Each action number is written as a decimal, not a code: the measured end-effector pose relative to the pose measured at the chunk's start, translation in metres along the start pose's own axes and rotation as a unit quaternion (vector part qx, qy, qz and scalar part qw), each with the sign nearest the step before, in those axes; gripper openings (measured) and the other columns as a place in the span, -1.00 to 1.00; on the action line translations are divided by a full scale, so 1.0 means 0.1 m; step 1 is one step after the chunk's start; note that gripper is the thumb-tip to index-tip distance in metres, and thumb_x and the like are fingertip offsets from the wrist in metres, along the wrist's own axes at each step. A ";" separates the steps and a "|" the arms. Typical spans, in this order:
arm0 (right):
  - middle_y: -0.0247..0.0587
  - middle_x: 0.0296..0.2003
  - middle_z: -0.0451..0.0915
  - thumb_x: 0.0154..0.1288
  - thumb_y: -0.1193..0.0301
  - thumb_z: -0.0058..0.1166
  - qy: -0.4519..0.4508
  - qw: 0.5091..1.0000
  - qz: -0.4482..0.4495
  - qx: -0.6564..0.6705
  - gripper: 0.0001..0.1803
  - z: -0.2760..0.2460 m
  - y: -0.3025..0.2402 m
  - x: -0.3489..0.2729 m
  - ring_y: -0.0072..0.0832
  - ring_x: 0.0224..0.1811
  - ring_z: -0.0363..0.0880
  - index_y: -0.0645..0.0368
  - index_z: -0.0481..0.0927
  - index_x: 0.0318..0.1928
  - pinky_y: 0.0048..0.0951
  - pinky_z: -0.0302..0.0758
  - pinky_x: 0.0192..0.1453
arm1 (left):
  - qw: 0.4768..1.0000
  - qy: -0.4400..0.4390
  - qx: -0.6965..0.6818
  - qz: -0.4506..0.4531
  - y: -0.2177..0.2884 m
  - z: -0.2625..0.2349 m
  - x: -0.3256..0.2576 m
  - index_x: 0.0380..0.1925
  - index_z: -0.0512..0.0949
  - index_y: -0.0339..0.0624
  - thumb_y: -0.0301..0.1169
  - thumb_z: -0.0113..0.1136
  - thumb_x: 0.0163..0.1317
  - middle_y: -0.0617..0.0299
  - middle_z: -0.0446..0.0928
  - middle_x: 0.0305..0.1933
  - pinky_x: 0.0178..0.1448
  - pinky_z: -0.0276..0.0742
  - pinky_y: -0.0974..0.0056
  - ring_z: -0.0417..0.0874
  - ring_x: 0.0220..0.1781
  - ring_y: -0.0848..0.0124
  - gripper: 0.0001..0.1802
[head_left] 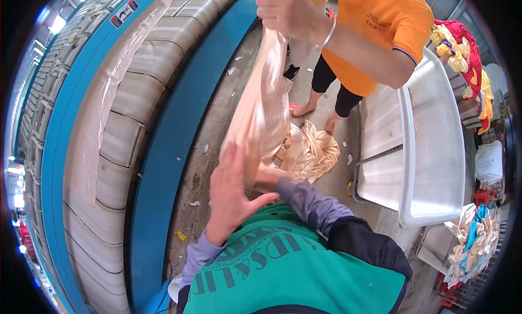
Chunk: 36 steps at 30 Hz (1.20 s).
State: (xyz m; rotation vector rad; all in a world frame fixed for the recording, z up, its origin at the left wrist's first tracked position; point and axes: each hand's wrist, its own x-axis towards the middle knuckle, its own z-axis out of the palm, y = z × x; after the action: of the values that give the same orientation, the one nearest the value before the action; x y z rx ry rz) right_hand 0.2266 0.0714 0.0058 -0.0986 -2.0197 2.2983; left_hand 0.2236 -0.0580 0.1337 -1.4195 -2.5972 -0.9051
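A peach, satiny cloth (260, 99) hangs stretched between a co-worker's raised hand (285, 10) and the space in front of my body. My left hand (232, 190) is open, its fingers held up against the lower part of the cloth and its thumb spread to the right. Just right of it, my right hand (267, 177) reaches in at the cloth's lower end. The right fingers are hidden and blurred, so their grip does not show. More of the same cloth lies in a crumpled heap (310, 151) on the floor beyond my hands.
A blue-framed machine (163, 167) with a padded belt (133, 86) runs along the left, a pale cloth strip (89, 134) lying over it. At the right stands a white tub cart (406, 167). Colored cloths (473, 238) pile up farther right. The co-worker in orange (375, 20) stands ahead.
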 end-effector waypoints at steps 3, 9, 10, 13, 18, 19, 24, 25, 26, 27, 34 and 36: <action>-0.22 -0.04 0.44 0.31 0.12 -0.01 -0.116 0.977 0.115 0.137 -0.48 0.49 0.22 -0.11 -0.50 0.04 0.34 0.32 0.39 0.05 -0.45 0.31 0.13 | 0.992 0.023 0.111 -0.055 -0.02 0.25 0.32 0.35 0.08 -0.15 -0.10 0.32 -0.04 -0.15 0.19 0.32 0.09 0.43 0.09 0.37 0.22 -0.02 -0.03; -0.40 -0.21 0.54 0.42 0.08 -0.14 -0.117 0.953 0.221 0.173 -0.51 0.32 0.36 -0.52 -0.63 -0.13 0.43 0.31 0.52 -0.08 -0.48 0.39 -0.03 | 0.951 0.075 0.091 -0.286 -0.97 0.09 0.38 -0.15 0.58 -0.04 -0.46 0.02 0.14 0.02 0.60 -0.32 -0.28 0.55 0.11 0.65 -0.27 0.09 -0.73; -0.42 -0.24 0.55 0.41 0.06 -0.14 -0.084 0.957 0.214 0.178 -0.50 0.28 0.35 -0.59 -0.64 -0.16 0.44 0.31 0.53 -0.10 -0.47 0.41 -0.07 | 0.964 0.177 -0.059 -0.188 -1.07 0.03 0.40 -0.19 0.57 -0.17 -0.49 0.01 0.19 0.07 0.62 -0.36 -0.27 0.54 0.23 0.66 -0.35 0.29 -0.78; -0.11 -0.46 0.58 0.29 0.00 -0.01 -0.210 0.970 0.101 -0.071 -0.47 0.21 0.34 -0.67 -0.38 -0.39 0.54 0.33 0.55 -0.33 -0.27 0.43 -0.28 | 0.854 0.163 -0.425 -0.250 -1.16 -0.17 0.53 -0.17 0.55 -0.30 -0.51 -0.03 0.26 0.23 0.60 -0.28 -0.19 0.52 0.40 0.60 -0.29 0.51 -0.79; 0.11 -0.36 0.56 0.23 0.11 0.02 -0.234 0.958 0.009 -0.165 -0.61 0.06 0.45 -0.56 -0.11 -0.35 0.53 0.23 0.53 -0.25 -0.24 0.45 -0.24 | 0.805 0.226 -0.514 -0.191 -1.15 -0.68 0.89 -0.07 0.49 -0.39 -0.40 0.05 0.29 0.16 0.58 -0.13 -0.02 0.51 0.39 0.60 -0.14 0.48 -0.70; 0.05 -0.34 0.57 0.26 0.16 -0.01 -0.225 0.956 0.098 -0.161 -0.62 0.03 0.46 -0.54 -0.21 -0.30 0.54 0.23 0.51 -0.14 -0.29 0.45 -0.18 | 0.819 0.214 -0.478 -0.236 -1.19 -0.71 0.95 -0.06 0.49 -0.38 -0.39 0.06 0.28 0.17 0.58 -0.13 -0.03 0.51 0.39 0.59 -0.14 0.48 -0.69; -0.43 -0.32 0.45 0.42 0.27 -0.15 -0.168 0.982 0.088 0.008 -0.67 -0.04 0.25 -0.42 -0.63 -0.28 0.37 0.32 0.44 -0.07 -0.53 0.39 -0.17 | 0.899 0.032 -0.342 -0.271 -1.41 -0.31 0.85 0.04 0.45 -0.29 -0.31 0.11 0.29 0.26 0.56 -0.10 -0.03 0.43 0.49 0.53 -0.11 0.54 -0.61; -0.44 -0.32 0.46 0.42 0.27 -0.14 -0.138 0.989 0.047 -0.001 -0.67 -0.02 0.18 -0.36 -0.65 -0.28 0.38 0.32 0.44 -0.06 -0.54 0.40 -0.19 | 0.896 0.011 -0.350 -0.273 -1.40 -0.15 0.72 0.09 0.42 -0.28 -0.26 0.10 0.29 0.24 0.53 -0.04 0.00 0.42 0.47 0.51 -0.06 0.52 -0.56; -0.45 -0.33 0.46 0.42 0.26 -0.13 -0.110 0.994 -0.009 0.008 -0.67 -0.03 0.09 -0.30 -0.67 -0.29 0.38 0.31 0.44 -0.05 -0.55 0.40 -0.21 | 0.886 -0.020 -0.343 -0.311 -1.38 -0.01 0.59 0.14 0.38 -0.26 -0.21 0.10 0.29 0.21 0.51 0.02 0.03 0.40 0.44 0.50 -0.01 0.50 -0.51; -0.46 -0.34 0.45 0.42 0.27 -0.12 -0.069 0.996 0.032 0.051 -0.68 -0.04 0.01 -0.24 -0.69 -0.30 0.39 0.28 0.45 -0.05 -0.57 0.40 -0.24 | 0.861 0.005 -0.373 -0.347 -1.35 0.04 0.41 0.18 0.33 -0.24 -0.16 0.09 0.29 0.19 0.48 0.08 0.06 0.39 0.40 0.50 0.02 0.46 -0.45; -0.53 -0.42 0.45 0.42 0.27 -0.08 -0.012 0.968 0.097 0.233 -0.81 -0.10 -0.25 0.16 -0.79 -0.42 0.40 0.12 0.45 -0.22 -0.70 0.38 -0.37 | 0.806 -0.116 -0.456 -0.359 -0.70 0.14 -0.40 0.28 0.16 -0.24 -0.26 0.40 0.01 0.01 0.31 0.26 0.30 0.29 0.18 0.36 0.27 0.29 -0.13; -0.53 -0.40 0.47 0.41 0.27 -0.06 -0.055 0.977 0.072 0.194 -0.80 0.14 -0.25 0.21 -0.78 -0.39 0.41 0.15 0.46 -0.21 -0.69 0.39 -0.34 | 0.883 -0.045 -0.404 -0.234 -0.58 0.19 -0.48 0.24 0.16 -0.34 -0.21 0.46 -0.10 -0.05 0.33 0.21 0.29 0.31 0.16 0.37 0.26 0.21 -0.04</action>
State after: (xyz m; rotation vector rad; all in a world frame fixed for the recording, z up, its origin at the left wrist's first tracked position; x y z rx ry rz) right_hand 0.2042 0.0627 0.0322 -0.0969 -1.6117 2.7995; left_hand 0.2099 -0.1082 0.0766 -0.8879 -2.8034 -2.2297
